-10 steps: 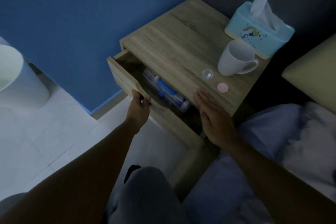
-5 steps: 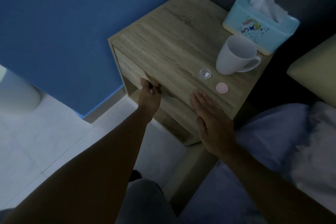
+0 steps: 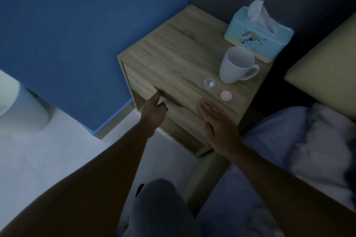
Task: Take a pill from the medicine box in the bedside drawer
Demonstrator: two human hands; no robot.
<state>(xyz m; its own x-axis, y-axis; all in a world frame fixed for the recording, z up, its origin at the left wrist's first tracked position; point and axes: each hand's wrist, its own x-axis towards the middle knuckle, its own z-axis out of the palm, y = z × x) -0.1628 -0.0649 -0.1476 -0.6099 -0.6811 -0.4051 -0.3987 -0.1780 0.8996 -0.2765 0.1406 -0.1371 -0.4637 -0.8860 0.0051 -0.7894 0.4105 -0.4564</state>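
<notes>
The wooden bedside table has its drawer pushed in flush, so the medicine box inside is hidden. My left hand rests against the drawer front at its top lip, index finger stretched out, the other fingers curled. My right hand lies flat and open against the table's front right edge. On the tabletop near that edge sit a small clear cap holding a white pill and a round pink lid.
A white mug and a light blue tissue box stand at the table's back right. A blue wall is to the left, a white bin on the floor, and bedding to the right.
The drawer was open with the medicine box showing; my left hand has pushed it shut. My right hand has stayed on the table's front edge.
</notes>
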